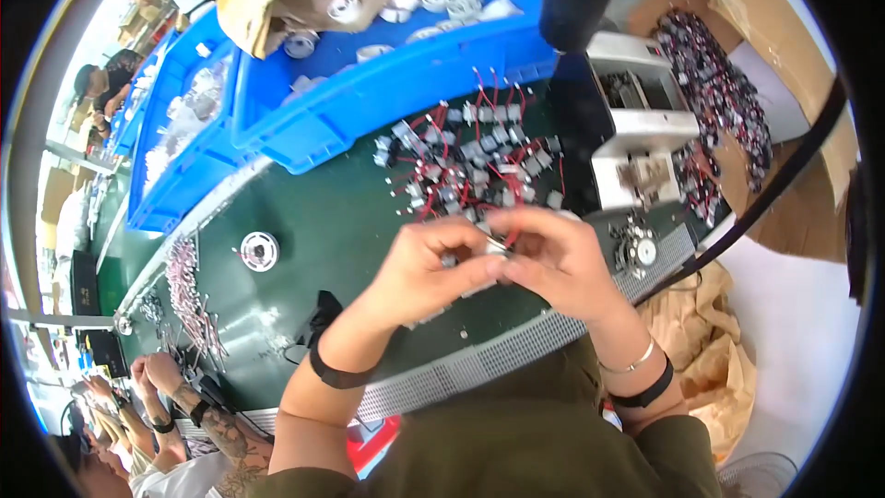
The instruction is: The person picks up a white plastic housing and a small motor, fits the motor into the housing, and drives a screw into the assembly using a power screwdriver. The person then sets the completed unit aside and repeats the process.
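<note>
Green bench (pixel 332 221) — two hands, left hand (pixel 426 269), right hand (pixel 553 263), fingers pinching one small motor (pixel 496 244); two blue bins (pixel 387 83).

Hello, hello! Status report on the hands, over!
Left hand and right hand together over the green table, pinching one small motor. Pile of motors just beyond. Nothing in the way.

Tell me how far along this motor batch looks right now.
Done: one white spool lies apart on the green mat. In hand: left hand and right hand pinch one small wired part together. Left: a pile of red-wired motors waits behind.
</note>
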Demonstrator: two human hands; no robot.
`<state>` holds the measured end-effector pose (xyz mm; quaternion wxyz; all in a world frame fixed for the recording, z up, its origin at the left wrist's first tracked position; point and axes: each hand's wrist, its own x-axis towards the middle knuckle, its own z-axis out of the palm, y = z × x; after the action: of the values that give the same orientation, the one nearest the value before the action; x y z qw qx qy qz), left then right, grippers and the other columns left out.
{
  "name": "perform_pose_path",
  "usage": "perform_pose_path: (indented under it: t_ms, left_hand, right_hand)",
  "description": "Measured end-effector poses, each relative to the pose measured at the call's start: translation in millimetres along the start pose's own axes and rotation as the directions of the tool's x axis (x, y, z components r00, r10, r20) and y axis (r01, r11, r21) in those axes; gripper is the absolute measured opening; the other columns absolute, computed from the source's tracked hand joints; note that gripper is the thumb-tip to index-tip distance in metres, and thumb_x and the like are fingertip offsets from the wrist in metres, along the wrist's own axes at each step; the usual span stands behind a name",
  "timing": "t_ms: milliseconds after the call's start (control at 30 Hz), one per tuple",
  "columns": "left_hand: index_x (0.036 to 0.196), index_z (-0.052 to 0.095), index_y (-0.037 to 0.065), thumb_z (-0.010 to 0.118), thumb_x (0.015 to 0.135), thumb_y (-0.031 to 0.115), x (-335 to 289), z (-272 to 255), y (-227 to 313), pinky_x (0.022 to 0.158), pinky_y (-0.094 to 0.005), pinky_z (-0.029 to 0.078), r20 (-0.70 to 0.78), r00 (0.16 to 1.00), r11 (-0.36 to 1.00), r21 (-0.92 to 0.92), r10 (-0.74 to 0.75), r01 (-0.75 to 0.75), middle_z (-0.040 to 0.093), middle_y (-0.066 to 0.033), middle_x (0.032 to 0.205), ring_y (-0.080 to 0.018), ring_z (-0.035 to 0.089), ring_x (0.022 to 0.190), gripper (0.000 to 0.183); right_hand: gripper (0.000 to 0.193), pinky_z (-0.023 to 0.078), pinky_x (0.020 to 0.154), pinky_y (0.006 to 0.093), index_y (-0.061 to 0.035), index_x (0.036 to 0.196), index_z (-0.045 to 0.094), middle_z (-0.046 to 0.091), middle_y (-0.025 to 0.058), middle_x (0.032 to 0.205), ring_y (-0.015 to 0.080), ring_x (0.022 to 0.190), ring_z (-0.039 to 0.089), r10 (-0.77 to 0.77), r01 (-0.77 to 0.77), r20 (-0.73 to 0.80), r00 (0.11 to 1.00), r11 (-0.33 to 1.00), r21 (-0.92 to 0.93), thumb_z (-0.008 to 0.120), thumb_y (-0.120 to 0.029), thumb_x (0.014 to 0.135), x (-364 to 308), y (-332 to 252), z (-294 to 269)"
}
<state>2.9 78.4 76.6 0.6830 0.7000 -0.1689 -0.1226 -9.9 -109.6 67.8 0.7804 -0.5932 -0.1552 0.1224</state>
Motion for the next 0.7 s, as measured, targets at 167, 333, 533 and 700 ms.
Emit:
perform_pose_path:
  t_ms: [167,333,533,700]
  left_hand:
    - [0.081,0.067,0.002,0.066,0.085,0.024,12.1,-16.0,15.4,0.051,-0.0247,0.042,0.14,0.963,0.928,0.331,-0.229,0.173,0.06,-0.0053,0.066,-0.0072,0.052,0.056,0.022]
    - [0.082,0.066,0.0,0.06,0.083,0.017,98.4,-88.9,86.5,0.058,-0.0321,0.048,-0.29,0.858,0.63,0.775,0.424,-0.049,0.063,-0.0124,0.065,-0.0234,0.062,0.06,0.018]
    - [0.116,0.057,0.008,0.059,0.075,0.024,271.2,-228.5,34.7,0.089,-0.0389,0.046,0.078,0.995,-0.077,0.994,0.057,-0.073,0.058,-0.0192,0.114,-0.0334,0.057,0.104,0.045]
    - [0.14,0.036,0.015,0.062,0.075,0.022,296.6,-244.5,-19.3,0.112,-0.0355,0.02,-0.21,0.956,-0.137,0.973,-0.203,0.185,0.026,-0.0124,0.148,-0.0276,0.024,0.137,0.071]
  right_hand:
    - [0.025,0.056,0.072,0.0318,0.0063,0.103,0.055,0.055,0.0137,0.103,0.0191,0.084,0.061,-0.071,0.071,0.01,0.997,0.995,-0.073,0.065,-0.002,0.081,5.5,5.4,-3.9]
    - [0.028,0.057,0.069,0.0336,0.0043,0.105,0.052,0.057,0.0156,0.102,0.0207,0.086,0.063,0.079,-0.057,-0.108,0.991,0.979,0.194,0.063,0.003,0.08,7.6,-3.2,-11.3]
    - [0.018,0.057,0.068,0.0318,0.0075,0.097,0.055,0.058,0.0178,0.099,0.0221,0.078,0.065,0.158,-0.144,-0.127,0.979,0.983,0.11,0.059,0.006,0.079,2.5,-9.1,-15.2]
    - [0.021,0.055,0.071,0.0289,0.0057,0.104,0.055,0.058,0.0124,0.095,0.0182,0.081,0.064,0.148,-0.137,-0.172,0.974,0.988,0.076,0.061,0.004,0.084,-4.5,1.4,-17.8]
